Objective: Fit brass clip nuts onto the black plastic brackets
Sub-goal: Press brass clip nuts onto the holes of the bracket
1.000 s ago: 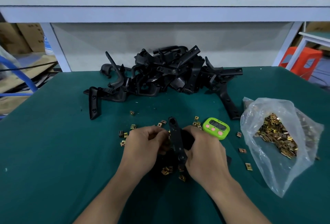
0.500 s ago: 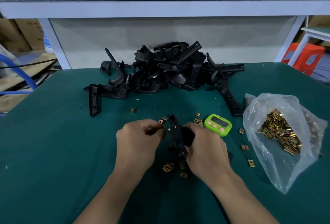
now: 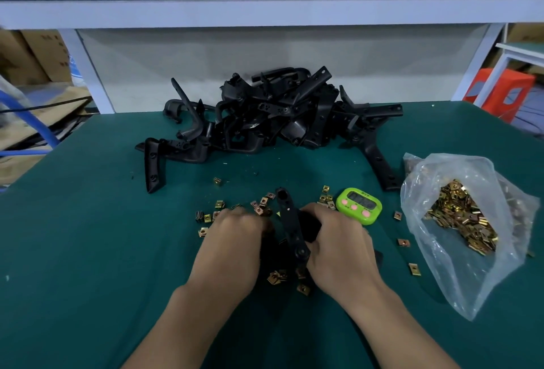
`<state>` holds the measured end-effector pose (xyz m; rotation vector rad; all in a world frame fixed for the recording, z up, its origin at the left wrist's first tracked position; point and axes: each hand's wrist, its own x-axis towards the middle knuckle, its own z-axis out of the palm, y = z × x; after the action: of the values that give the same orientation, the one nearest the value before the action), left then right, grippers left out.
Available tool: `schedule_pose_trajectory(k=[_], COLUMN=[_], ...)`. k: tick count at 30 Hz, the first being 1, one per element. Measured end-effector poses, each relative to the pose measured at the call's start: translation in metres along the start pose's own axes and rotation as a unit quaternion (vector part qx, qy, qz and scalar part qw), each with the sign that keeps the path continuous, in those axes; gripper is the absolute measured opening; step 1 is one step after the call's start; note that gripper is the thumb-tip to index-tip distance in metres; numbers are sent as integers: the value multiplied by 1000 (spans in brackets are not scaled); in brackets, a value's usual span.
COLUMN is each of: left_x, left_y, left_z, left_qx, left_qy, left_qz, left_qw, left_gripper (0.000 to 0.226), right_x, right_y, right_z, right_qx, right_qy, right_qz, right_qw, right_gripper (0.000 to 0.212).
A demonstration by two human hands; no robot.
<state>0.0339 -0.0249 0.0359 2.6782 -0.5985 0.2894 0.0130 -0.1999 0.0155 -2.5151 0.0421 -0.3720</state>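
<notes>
My right hand (image 3: pixel 338 245) grips a black plastic bracket (image 3: pixel 291 221) that stands tilted between both hands over the green table. My left hand (image 3: pixel 232 245) is curled against the bracket's left side; its fingertips are hidden, so whether it pinches a clip nut is unclear. Loose brass clip nuts (image 3: pixel 262 206) lie scattered around and under the hands. A large pile of black brackets (image 3: pixel 273 115) sits at the back of the table.
A clear plastic bag of brass clip nuts (image 3: pixel 462 215) lies at the right. A green digital timer (image 3: pixel 359 205) sits just right of the hands. One long black bracket (image 3: pixel 153 168) lies apart at the left. A white shelf (image 3: pixel 265 9) runs overhead.
My left hand has moved down and in against the bracket's left side. The right hand keeps its grip on the bracket. The view has shifted slightly.
</notes>
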Motion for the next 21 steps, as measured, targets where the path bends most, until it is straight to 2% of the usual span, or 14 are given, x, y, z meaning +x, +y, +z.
schedule_pose_trajectory(k=[3,5,7,9,12,14,17,21], left_x=[2,2,4,7,11,11,10,10], left_y=[0,-8,-17,-28,-38,-40,-35,-36], left_z=[-1,2,0,-5,-12,-10,-6,-3], left_qx=[23,-11,-59,-84,-86,-85,-113,-113], left_qy=[0,-1,5,11,11,-19,-55,-50], left_qz=[2,-50,-101,-109,-121,-135,-149,-159], left_qw=[1000,999,993,990,989,987,981,980], left_gripper=[44,30,45,52,22,12,16,23], right_x=[0,0,0,-1,-1,-1,-1,-2], right_y=[-1,-1,-1,-3,-3,-3,-3,-3], right_z=[0,-2,-3,-5,-7,-8,-8,-6], right_qx=[4,8,16,27,36,33,29,31], right_qy=[3,1,-2,2,8,7,12,24], right_qz=[0,4,6,10,20,24,16,18], right_qw=[1000,1000,1000,1000,999,999,999,999], right_gripper=[24,22,21,25,37,38,37,32])
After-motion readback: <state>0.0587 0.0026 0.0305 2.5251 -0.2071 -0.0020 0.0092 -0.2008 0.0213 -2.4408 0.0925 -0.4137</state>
